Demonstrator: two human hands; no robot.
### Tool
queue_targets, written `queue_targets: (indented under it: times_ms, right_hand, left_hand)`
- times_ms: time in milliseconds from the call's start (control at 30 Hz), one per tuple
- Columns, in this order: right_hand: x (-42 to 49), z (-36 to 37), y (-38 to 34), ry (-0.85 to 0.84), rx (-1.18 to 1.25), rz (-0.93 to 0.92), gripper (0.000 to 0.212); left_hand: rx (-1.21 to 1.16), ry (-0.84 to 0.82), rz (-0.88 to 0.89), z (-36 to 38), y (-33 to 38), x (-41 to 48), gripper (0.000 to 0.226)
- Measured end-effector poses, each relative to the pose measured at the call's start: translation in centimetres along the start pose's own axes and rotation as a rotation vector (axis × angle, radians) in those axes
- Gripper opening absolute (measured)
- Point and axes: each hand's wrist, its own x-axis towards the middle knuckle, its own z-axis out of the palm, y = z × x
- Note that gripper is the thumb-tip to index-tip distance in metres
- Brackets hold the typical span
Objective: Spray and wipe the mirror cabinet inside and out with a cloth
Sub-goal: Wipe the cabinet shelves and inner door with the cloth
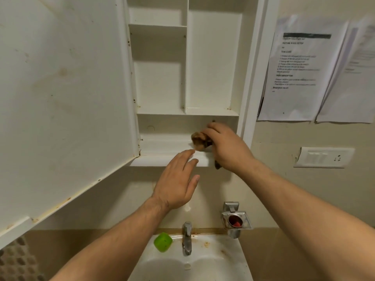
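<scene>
The white mirror cabinet (215, 63) hangs open on the wall, its shelves bare. Its door (60, 98) is swung out to the left, showing a stained white inner face. My right hand (225, 147) grips a bunched brown cloth (199, 141) on the bottom ledge of the cabinet, at the right end. A corner of the cloth hangs below the ledge. My left hand (176, 181) is raised just below the ledge with straight fingers, its fingertips near the cloth and holding nothing. No spray bottle is in view.
Below is a white sink (229, 258) with a metal tap (187, 238) and a green object (163, 241) on its rim. A metal wall holder (235, 220) sits right of the tap. Papers (300, 67) and a switch plate (324, 157) are on the right wall.
</scene>
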Motion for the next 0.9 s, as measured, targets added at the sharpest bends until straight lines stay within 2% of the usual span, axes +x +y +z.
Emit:
queue_targets:
  times_ms: [100,200,267,400,467,533,567,633,700,767,833,900]
  right_hand:
    - [3.0,1.7,0.0,-0.152,0.074,-0.064,0.038]
    - [3.9,3.3,-0.5,-0.271,0.216,-0.026,0.042]
    - [4.4,3.6,-0.4,-0.316,0.142,0.004,0.042]
    - [5.3,1.6,0.4,-0.438,-0.526,-0.029,0.018]
    - [5.2,0.7,-0.3,-0.561,-0.882,-0.047,0.03]
    - [5.1,0.3,-1.5,-0.686,-1.046,-0.015,0.037]
    - [5.4,0.4,-2.2,-0.696,-1.001,0.04,0.031]
    - [6.0,0.7,-2.9,-0.579,-0.786,0.133,0.015]
    - [6.0,1.1,-2.9,-0.392,-0.533,0.073,0.018]
    - [5.8,1.5,-2.2,-0.386,-0.422,-0.032,0.028]
    - [5.4,1.1,-1.6,-0.468,-0.503,-0.044,0.032]
    - [5.0,0.5,-1.3,-0.527,-0.756,-0.03,0.026]
  left_hand:
    - [-0.045,0.047,-0.038,-0.1,-0.4,0.1,0.046]
    - [-0.049,0.089,-0.048,0.3,-0.9,0.0,0.046]
    - [-0.027,0.116,-0.035,0.5,-1.2,0.1,0.045]
    - [-0.003,0.115,-0.016,0.2,-1.6,0.2,0.041]
    - [0.004,0.115,-0.014,-0.1,-1.9,0.1,0.04]
    - [-0.006,0.12,-0.018,-0.2,-2.0,0.1,0.04]
    - [-0.012,0.121,-0.021,-0.2,-2.1,0.0,0.04]
    - [-0.013,0.132,-0.023,0.0,-2.0,0.0,0.041]
    - [-0.024,0.142,-0.026,0.3,-1.8,0.0,0.042]
    - [-0.034,0.149,-0.028,0.4,-1.7,-0.1,0.042]
    - [-0.039,0.139,-0.019,0.1,-1.9,-0.2,0.04]
    - [-0.038,0.126,-0.017,-0.1,-1.9,-0.2,0.039]
